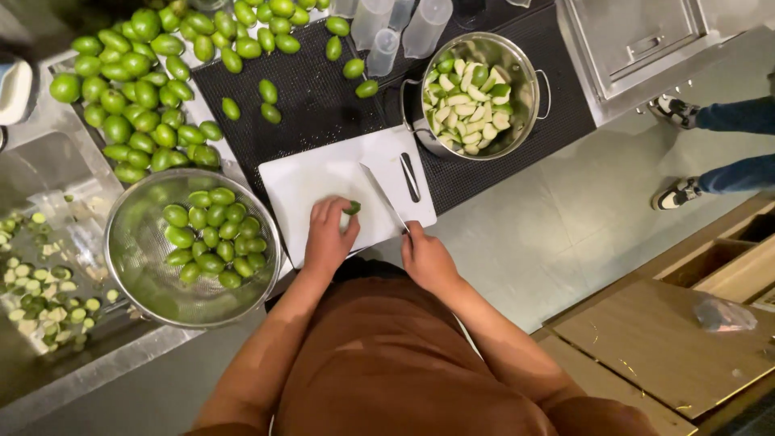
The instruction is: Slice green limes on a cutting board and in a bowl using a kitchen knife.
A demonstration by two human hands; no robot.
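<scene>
Green fruit (351,208) — small, oval, firm-looking — sits on the near edge of the white cutting board (323,173), mostly hidden under the left hand (329,234). Largest first: black mat (311,101) carries the board; colander (137,250) at the counter's near left holds whole fruit; steel pot (521,73) past the board's far right corner holds pale cut pieces. Loose fruit heap (141,89) at the far left. Left fingers curl down, pinning the fruit. Right hand (426,257) closes around the knife (383,196) handle, blade angled toward the fruit. Judged light, stiff, smooth-skinned — likely to roll; best held by its sides, fingertips tucked.
</scene>
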